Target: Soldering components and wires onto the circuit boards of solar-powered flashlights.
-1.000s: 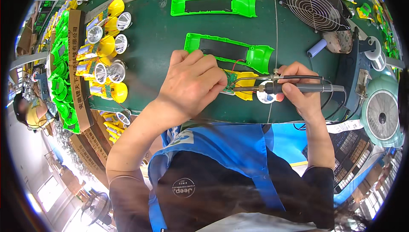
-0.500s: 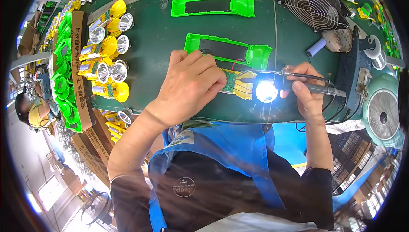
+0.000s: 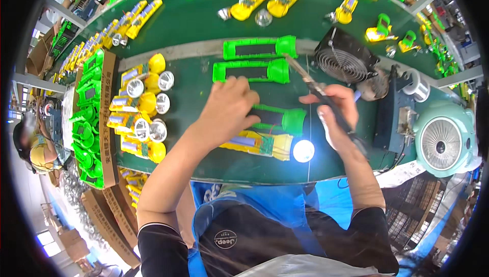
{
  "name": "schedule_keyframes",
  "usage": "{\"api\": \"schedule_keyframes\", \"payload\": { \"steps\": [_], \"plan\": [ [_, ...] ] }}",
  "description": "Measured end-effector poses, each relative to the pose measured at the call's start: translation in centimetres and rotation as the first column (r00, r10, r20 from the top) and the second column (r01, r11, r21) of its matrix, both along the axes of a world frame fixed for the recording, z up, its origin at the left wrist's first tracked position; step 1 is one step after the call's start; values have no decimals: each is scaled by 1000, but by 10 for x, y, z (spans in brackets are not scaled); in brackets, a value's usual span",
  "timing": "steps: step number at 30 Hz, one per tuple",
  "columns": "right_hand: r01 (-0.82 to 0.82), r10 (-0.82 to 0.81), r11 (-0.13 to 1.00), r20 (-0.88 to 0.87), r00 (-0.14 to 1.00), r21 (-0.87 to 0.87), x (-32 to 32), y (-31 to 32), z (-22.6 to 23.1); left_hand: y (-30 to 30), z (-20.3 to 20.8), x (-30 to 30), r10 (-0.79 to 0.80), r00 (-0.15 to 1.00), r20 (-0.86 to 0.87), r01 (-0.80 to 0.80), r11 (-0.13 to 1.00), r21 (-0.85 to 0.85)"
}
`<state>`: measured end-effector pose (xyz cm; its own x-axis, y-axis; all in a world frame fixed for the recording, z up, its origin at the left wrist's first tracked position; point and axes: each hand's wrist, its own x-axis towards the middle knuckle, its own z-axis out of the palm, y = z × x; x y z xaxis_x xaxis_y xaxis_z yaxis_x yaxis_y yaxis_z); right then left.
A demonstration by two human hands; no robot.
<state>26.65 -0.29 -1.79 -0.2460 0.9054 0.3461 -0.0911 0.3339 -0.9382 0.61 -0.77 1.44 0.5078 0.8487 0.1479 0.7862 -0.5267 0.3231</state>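
My right hand (image 3: pixel 338 109) grips a soldering iron (image 3: pixel 326 96) by its dark handle, its metal tip pointing up and left near a green casing half (image 3: pixel 277 70). My left hand (image 3: pixel 228 105) hovers over the left part of the nearest green casing half (image 3: pixel 293 120), thumb and forefinger apart; the other fingertips are partly hidden. Just below it lies a yellow flashlight body (image 3: pixel 281 147) with a small green circuit board (image 3: pixel 266 144) and wires. At its right end a lamp head (image 3: pixel 303 150) glows bright white.
Several yellow flashlight bodies with silver reflectors (image 3: pixel 135 88) stand at left, beside a cardboard box (image 3: pixel 108 124) of green parts. A black fan (image 3: pixel 346 55), a solder spool (image 3: pixel 416 86), a soldering station (image 3: pixel 392 114) and a pale green fan (image 3: pixel 442 144) are at right. More assemblies (image 3: pixel 252 2) lie beyond the metal strip.
My left hand has let go at the circuit board and moved away from it. The iron has lifted off the board and swung to point away from me. The view has tilted upward.
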Motion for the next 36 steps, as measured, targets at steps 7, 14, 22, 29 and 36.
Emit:
{"api": "schedule_keyframes", "payload": {
  "steps": [7,14,22,29,36],
  "plan": [
    [-102,-74,904,386,919,416,-14,42,-10,-47,19,-27,-111,993,30,106,985,138],
    [-37,-196,869,412,890,493,-27,48,-25,-84,12,-61,44,957,287,-57,998,36],
    [83,-166,964,329,930,253,13,-17,-35,131,16,-107,416,821,391,-484,870,90],
    [-28,-103,952,405,908,305,23,-9,-27,210,-31,-79,718,687,114,-724,664,186],
    [-4,-67,965,261,963,261,27,2,-22,286,5,82,146,984,104,-160,976,146]
  ]
}}
